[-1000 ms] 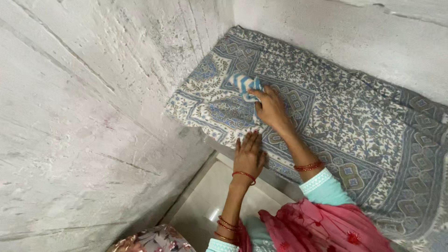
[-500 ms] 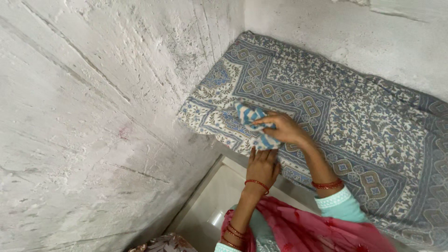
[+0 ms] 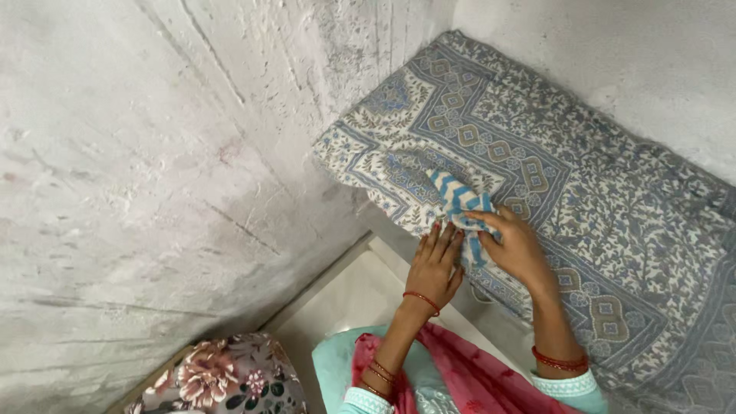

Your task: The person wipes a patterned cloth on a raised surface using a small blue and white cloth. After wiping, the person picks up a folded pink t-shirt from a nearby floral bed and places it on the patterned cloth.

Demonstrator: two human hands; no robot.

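One small cloth [image 3: 458,201], striped blue and white, lies bunched just right of the frame's centre, on the near edge of one large patterned bedcover [image 3: 583,176] printed in grey, blue and cream. The right hand [image 3: 515,247] sits on the cloth's lower right side, its fingers curled over the fabric and pinching a fold of it. The left hand [image 3: 435,264] lies flat just beside it, to the lower left, fingers straight and pressed together, the fingertips touching the cloth's lower edge and the rim of the bedcover. One red bangle circles the left wrist, with several more further down that forearm; red bangles also sit on the right wrist at the lower right. Two turquoise sleeve cuffs show at the bottom edge, with one pink scarf [image 3: 475,379] between them. One rough white plastered wall [image 3: 169,169] fills the left half of the frame; another runs along the upper right. One floral fabric piece [image 3: 222,379] shows at the bottom left.
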